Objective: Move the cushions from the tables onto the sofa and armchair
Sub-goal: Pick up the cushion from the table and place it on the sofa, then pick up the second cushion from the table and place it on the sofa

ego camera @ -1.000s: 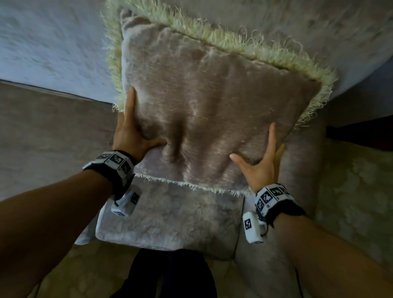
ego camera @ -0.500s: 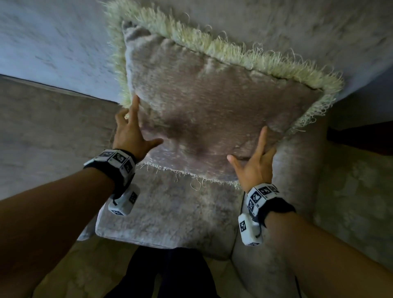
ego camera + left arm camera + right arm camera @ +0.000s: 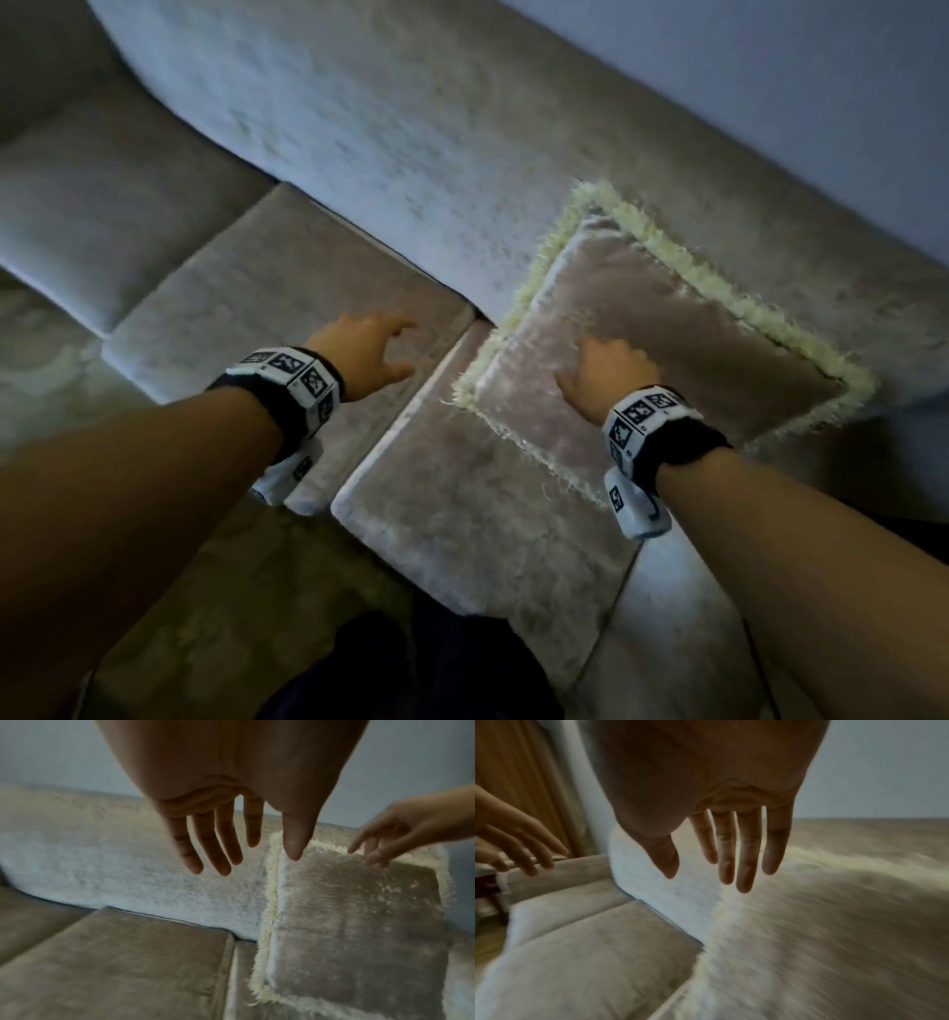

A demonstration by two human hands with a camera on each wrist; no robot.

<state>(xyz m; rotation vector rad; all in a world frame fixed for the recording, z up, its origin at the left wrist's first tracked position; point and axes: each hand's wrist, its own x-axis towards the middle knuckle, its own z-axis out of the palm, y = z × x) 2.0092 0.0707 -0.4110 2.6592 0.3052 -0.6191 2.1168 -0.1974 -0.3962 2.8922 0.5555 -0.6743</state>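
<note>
A: Cushion status: fringed, plush, propped on the sofa, lower edge on the right-hand seat pad, back against the backrest, tilted.

B: Grip check. Left hand hangs above the neighbouring seat pad, fingers straight and spread, holding nothing, well clear of the fringe. Right hand is over the cushion's face, fingers extended and relaxed, nothing clamped. Whether its fingertips touch the pile I cannot tell; the right wrist view is blurred.

A: Judgement: placement step is at its end, release under way.

B: Advice for doing it well: draw both hands straight back, palms flat, so no finger snags the fringe and drags the cushion forward. If it sags, one flat press near the top edge should seat it against the backrest.

A: Risk: soft filling, so a slumped lean is likelier than a fall.

B: Writing: none legible. Wrist bands carry black-and-white square marker patterns only; no brand or label visible on cushion or sofa.
</note>
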